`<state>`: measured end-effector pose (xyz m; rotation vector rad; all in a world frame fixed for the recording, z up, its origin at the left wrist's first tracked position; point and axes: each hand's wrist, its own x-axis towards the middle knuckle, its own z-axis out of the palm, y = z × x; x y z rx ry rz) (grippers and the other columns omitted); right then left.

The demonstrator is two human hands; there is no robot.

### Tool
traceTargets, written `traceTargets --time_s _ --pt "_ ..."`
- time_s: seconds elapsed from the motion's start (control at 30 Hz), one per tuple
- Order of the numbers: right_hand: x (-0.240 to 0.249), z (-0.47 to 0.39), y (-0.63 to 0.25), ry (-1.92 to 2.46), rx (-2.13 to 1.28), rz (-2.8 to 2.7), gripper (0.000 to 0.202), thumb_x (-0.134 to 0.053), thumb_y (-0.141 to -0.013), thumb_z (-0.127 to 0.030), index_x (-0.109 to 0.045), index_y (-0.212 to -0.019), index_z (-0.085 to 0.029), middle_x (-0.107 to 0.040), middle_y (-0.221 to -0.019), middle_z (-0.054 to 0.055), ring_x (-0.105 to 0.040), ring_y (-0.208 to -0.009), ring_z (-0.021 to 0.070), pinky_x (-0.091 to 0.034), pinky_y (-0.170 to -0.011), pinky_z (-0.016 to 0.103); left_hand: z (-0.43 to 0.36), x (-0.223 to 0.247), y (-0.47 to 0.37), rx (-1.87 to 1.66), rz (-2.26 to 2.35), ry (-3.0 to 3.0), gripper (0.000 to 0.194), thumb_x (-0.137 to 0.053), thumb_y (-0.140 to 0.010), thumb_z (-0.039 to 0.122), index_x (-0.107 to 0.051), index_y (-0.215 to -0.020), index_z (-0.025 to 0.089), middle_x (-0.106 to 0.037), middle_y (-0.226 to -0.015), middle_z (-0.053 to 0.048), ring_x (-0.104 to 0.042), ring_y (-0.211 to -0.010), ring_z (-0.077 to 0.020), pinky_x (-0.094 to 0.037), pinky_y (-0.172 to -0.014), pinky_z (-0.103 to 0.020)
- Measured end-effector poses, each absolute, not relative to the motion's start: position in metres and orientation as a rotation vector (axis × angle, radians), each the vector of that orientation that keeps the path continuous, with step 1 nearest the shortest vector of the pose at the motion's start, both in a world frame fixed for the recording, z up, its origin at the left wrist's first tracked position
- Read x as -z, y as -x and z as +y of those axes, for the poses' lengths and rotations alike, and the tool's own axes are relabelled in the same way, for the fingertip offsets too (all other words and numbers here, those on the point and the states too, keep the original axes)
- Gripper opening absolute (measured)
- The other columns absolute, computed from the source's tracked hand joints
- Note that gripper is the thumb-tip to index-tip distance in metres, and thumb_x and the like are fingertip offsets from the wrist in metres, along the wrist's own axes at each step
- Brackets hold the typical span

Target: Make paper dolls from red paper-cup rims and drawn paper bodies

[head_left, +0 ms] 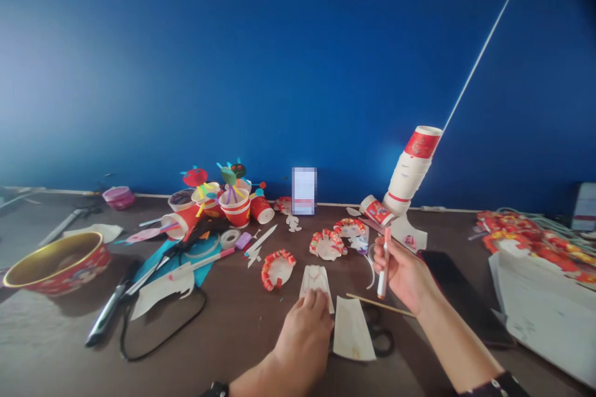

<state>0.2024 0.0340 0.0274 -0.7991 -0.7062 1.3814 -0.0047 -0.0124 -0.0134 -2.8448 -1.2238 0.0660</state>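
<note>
My left hand (305,332) rests on a small white paper piece (315,276) with faint pencil lines, its fingers bent together over the lower part. In my right hand (404,270), raised a little above the table, is a white marker with a pinkish-red cap (383,270), held upright between thumb and fingers. Another cut white piece (352,330) lies between my hands, partly over black-handled scissors (382,341). A thin wooden stick (384,305) crosses behind it. Beyond my left hand sit red-and-white cut cup pieces (278,270).
Decorated paper cups (235,208) and a gold-rimmed red bowl (60,267) stand left, near a glue gun (109,313) with a black cord. A tall cup stack (410,170) leans at the blue wall. A dark tablet (463,298) and white sheets (544,310) lie right.
</note>
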Motion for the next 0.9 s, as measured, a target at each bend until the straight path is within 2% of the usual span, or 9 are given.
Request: traceTargets --time_s 0.23,0.37,0.43,0.53,0.6,0.77,0.9 --pt "-0.028 0.030 -0.204 0.971 -1.334 -0.895 0.025 -0.053 -0.076 -0.040 -0.059 -0.082 -0.016 -0.048 -0.062 -0.002 -0.040 -0.049 0.0076 -0.034 -0.047 0.023 -0.012 0.021 0.004 0.029 -1.257 2.778 0.038 -0.027 -0.089 0.021 -0.051 -0.114 0.007 -0.046 -0.121 -0.016 -0.037 -0.114 -0.0247 -0.033 -0.092 -0.036" --pt "-0.029 0.027 -0.208 1.290 -1.108 -1.219 0.034 -0.044 -0.078 -0.051 -0.057 -0.083 -0.020 -0.046 -0.058 -0.004 -0.040 -0.045 0.0082 -0.031 -0.043 0.022 -0.013 0.019 0.003 0.026 -1.278 2.754 0.038 -0.028 -0.088 0.020 -0.049 -0.115 0.005 -0.046 -0.120 -0.017 -0.038 -0.112 -0.0245 -0.035 -0.092 -0.036" --pt "-0.028 0.024 -0.211 1.466 -0.917 -1.525 0.035 -0.040 -0.079 -0.052 -0.058 -0.082 -0.021 -0.052 -0.059 -0.002 -0.046 -0.048 0.0110 -0.034 -0.047 0.023 -0.014 0.017 0.003 0.013 -1.250 2.765 0.036 -0.031 -0.088 0.021 -0.051 -0.113 0.006 -0.048 -0.118 -0.017 -0.039 -0.111 -0.0242 -0.036 -0.091 -0.035" --pt "-0.028 0.019 -0.213 1.627 -0.654 -1.950 0.033 -0.035 -0.083 -0.046 -0.059 -0.081 -0.024 -0.064 -0.074 0.002 -0.057 -0.063 0.0156 -0.039 -0.057 0.025 -0.014 0.014 0.003 0.023 -1.254 2.738 0.036 -0.032 -0.087 0.022 -0.052 -0.112 0.007 -0.050 -0.115 -0.016 -0.042 -0.108 -0.0235 -0.037 -0.089 -0.035" --pt "-0.028 0.015 -0.213 1.713 -0.548 -2.092 0.033 -0.031 -0.086 -0.041 -0.059 -0.080 -0.025 -0.066 -0.081 0.002 -0.060 -0.067 0.0163 -0.039 -0.056 0.024 -0.015 0.013 0.003 0.021 -1.279 2.722 0.036 -0.030 -0.088 0.023 -0.052 -0.113 0.007 -0.049 -0.115 -0.017 -0.042 -0.107 -0.0238 -0.038 -0.088 -0.036" --pt "-0.031 0.011 -0.214 1.811 -0.371 -2.214 0.022 -0.034 -0.086 -0.031 -0.055 -0.087 -0.025 -0.067 -0.088 0.003 -0.062 -0.079 0.0183 -0.038 -0.056 0.023 -0.015 0.011 0.004 -0.030 -1.277 2.765 0.034 -0.032 -0.088 0.021 -0.051 -0.114 0.010 -0.046 -0.119 -0.016 -0.038 -0.112 -0.0226 -0.035 -0.091 -0.036" --pt "-0.033 0.011 -0.226 1.901 -0.365 -2.255 0.014 -0.041 -0.082 -0.027 -0.049 -0.091 -0.021 -0.066 -0.083 0.008 -0.061 -0.073 0.0214 -0.035 -0.053 0.025 -0.015 0.010 0.004 -0.079 -1.245 2.795 0.031 -0.034 -0.087 0.019 -0.054 -0.109 0.012 -0.045 -0.121 -0.016 -0.036 -0.115 -0.0223 -0.032 -0.094 -0.037"
